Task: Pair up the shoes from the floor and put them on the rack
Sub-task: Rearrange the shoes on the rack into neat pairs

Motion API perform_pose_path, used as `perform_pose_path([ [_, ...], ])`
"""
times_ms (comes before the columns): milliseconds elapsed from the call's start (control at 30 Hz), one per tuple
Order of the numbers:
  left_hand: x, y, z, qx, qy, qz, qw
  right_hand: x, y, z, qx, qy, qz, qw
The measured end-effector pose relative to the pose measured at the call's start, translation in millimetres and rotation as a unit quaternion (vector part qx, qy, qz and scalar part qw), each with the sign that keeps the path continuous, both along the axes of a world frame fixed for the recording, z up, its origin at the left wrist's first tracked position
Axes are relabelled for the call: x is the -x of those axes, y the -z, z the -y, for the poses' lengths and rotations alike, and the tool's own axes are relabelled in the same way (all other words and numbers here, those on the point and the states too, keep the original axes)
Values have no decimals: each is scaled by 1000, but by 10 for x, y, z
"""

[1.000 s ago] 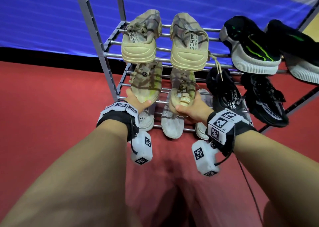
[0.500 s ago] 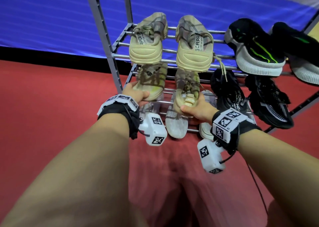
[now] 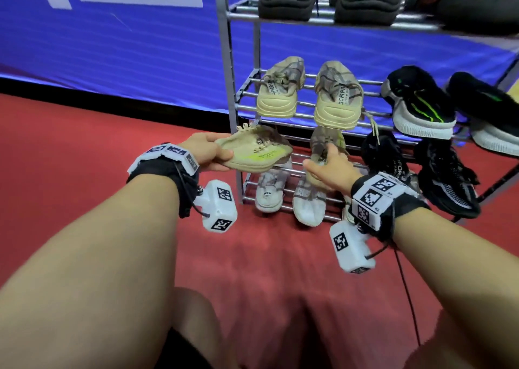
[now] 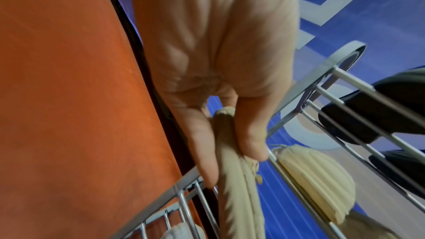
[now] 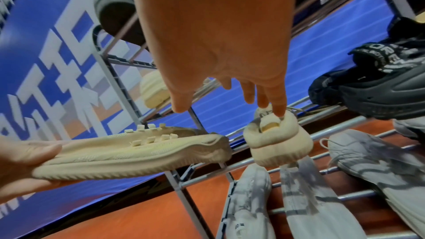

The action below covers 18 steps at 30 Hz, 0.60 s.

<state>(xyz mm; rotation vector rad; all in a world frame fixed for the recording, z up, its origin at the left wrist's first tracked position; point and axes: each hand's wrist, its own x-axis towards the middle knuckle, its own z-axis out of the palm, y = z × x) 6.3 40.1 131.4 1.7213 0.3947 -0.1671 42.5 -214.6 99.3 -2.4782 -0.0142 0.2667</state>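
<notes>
Beside the open right hand [image 3: 332, 169], its beige shoe [image 5: 278, 144] now sits racked, seemingly released; left hand [image 3: 206, 152] has pulled the mate [image 3: 252, 152] out, gripping it, unpaired.

Both my forearms reach forward and slightly inward, bare to the wrists, each wrist wrapped in a black band carrying a white marker block.

My left hand [image 3: 206, 151] is turned thumb-up. Its thumb lies on top of the beige shoe [image 3: 252, 152] and its fingers run underneath, pinching the shoe at one end.

My right hand [image 3: 331, 169] has the palm facing down and the fingers extended forward, loosely spread, thumb out to the left. My fingertips [image 5: 279, 110] touch the heel of a second shoe [image 5: 278, 140]; no finger curls round it.
</notes>
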Motion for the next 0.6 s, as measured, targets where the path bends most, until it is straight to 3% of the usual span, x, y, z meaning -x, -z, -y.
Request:
perform_pose_path([
  [333,608,-737,-275,-73,200,0,977,465,-487,-293,-112,-144,95,979],
  [600,872,-1023,-346,-97,218,33,970,690,-605,-101,-147,-178,23,973],
])
